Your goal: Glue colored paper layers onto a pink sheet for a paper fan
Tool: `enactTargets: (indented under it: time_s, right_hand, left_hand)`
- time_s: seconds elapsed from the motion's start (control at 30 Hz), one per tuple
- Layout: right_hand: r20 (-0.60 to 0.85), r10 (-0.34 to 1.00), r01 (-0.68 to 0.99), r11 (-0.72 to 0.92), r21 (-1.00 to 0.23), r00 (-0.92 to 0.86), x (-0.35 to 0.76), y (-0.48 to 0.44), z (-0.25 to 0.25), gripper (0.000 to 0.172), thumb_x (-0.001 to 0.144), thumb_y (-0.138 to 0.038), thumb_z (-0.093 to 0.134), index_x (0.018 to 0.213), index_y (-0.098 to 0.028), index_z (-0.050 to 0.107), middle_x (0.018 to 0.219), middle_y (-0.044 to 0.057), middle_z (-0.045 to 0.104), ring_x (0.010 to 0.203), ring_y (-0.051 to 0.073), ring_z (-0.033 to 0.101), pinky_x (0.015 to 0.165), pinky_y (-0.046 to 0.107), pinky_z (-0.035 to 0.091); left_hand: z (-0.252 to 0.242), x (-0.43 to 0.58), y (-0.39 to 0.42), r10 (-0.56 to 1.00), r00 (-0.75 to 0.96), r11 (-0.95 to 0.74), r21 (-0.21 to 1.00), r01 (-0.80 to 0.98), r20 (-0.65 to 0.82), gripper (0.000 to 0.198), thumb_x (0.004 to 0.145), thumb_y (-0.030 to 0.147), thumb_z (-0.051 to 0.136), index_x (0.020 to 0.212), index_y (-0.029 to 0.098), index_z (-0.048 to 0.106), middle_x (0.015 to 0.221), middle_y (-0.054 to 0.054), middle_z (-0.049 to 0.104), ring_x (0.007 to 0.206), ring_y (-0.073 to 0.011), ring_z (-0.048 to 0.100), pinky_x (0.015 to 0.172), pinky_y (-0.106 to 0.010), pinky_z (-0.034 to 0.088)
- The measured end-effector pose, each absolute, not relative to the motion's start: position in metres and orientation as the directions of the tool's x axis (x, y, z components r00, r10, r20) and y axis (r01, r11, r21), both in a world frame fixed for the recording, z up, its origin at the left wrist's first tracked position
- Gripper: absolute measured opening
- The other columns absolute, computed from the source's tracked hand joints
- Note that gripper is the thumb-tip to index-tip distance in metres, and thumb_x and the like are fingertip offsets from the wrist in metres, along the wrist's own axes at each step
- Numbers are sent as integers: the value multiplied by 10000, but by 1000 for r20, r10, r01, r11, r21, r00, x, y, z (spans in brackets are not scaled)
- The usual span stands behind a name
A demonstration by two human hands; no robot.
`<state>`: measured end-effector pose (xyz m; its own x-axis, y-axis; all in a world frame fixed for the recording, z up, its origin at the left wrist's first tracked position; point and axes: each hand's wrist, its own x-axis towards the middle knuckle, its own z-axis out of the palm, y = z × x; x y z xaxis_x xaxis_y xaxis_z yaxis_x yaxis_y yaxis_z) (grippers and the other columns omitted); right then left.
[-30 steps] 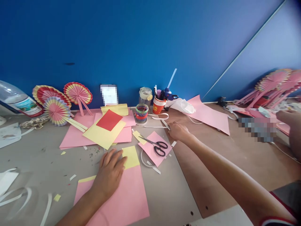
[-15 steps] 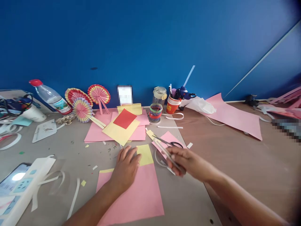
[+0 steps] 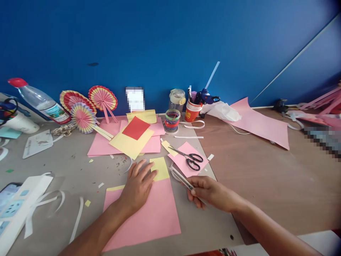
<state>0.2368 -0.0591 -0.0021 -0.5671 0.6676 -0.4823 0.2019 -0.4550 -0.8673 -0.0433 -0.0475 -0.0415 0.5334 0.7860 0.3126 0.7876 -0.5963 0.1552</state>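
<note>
My left hand [image 3: 137,185] lies flat, fingers spread, on a pink paper sheet [image 3: 149,218] whose top end shows a yellow sheet [image 3: 160,169] beneath. My right hand [image 3: 210,193] is closed around a thin white strip-like tool [image 3: 181,179], held just right of the pink sheet's upper edge. Black-handled scissors [image 3: 190,158] rest on a small pink square [image 3: 185,163] just beyond my right hand.
A stack of pink, yellow and red papers [image 3: 133,137] lies farther back. Paper fans [image 3: 85,106], a water bottle [image 3: 39,101], a jar [image 3: 177,99], a tape roll stack [image 3: 172,121] and a red cup of pens [image 3: 192,112] line the blue wall. A large pink sheet [image 3: 261,124] lies right; a power strip [image 3: 18,209] left.
My right hand reached to the back of the table, picked up the white strip-like tool and brought it near the pink sheet. My left hand stayed flat on the paper.
</note>
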Motion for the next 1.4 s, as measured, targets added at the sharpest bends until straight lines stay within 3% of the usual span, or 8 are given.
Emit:
enactTargets:
  time_s: [0.2,0.33,0.43,0.7,0.87,0.97,1.17,1.4]
  right_hand:
    - [-497,681,403,-310,-861,-538,243,-60,1,198,903,-257,403,741,-181,489,548,-56,438,485,73,396,520,207,345]
    - [-513,705,490,-264,-831,-489,247,-65,8,143,906,-246,383,909,-198,518,657,-37,511,517,87,413,519,218,344]
    - [-522,722,577,-207,-790,-455,250,-70,12,215,916,-242,354,1051,-221,520,735,-19,570,580,113,468,556,234,364]
    - [-427,812,677,-54,-734,-398,245,-72,8,220,923,-236,318,970,-214,532,700,1,543,639,161,490,625,288,367]
    - [-418,816,663,-58,-746,-400,247,-72,6,220,912,-243,350,1012,-224,545,742,22,580,664,183,521,637,300,382]
    - [-428,799,629,-81,-773,-423,249,-70,8,180,905,-276,397,975,-234,557,772,22,595,702,186,538,646,289,389]
    - [-491,661,415,-285,-864,-568,242,-56,11,266,940,-338,357,1086,-199,531,494,-72,391,497,129,409,576,249,372]
    - [-462,781,435,-273,-858,-421,237,-46,10,270,932,-314,356,1120,-175,489,510,-68,435,505,124,396,542,238,332]
  left_hand:
    - [-40,-43,-48,741,630,-667,139,732,234,353,918,208,434,1243,244,567,1382,-47,529,1371,-315,295,1107,-585,238]
    - [-41,-41,-49,741,651,-671,137,729,163,384,935,278,431,1306,233,521,1425,-51,487,1399,-341,242,1104,-622,224]
    - [-42,-41,-49,740,656,-672,130,729,147,397,940,290,424,1321,212,503,1440,-52,470,1400,-342,239,1115,-601,230]
    - [-50,-45,-44,812,537,-579,194,792,230,432,933,318,430,1342,179,442,1446,-135,431,1377,-311,306,1120,-563,247]
    - [-48,-45,-45,858,475,-513,251,821,196,447,925,247,387,1368,202,406,1423,-123,455,1338,-285,370,1064,-500,357]
    - [-41,-44,-42,880,448,-474,221,852,159,425,916,231,382,1335,195,443,1418,-130,458,1274,-288,438,990,-480,414]
    - [-29,-33,-24,906,401,-420,169,891,139,394,875,218,452,1266,217,502,1328,-100,531,1151,-285,489,917,-446,432]
    - [-30,-24,-15,927,355,-374,277,885,116,383,864,202,471,1246,198,495,1189,-92,568,1107,-271,475,926,-444,404]
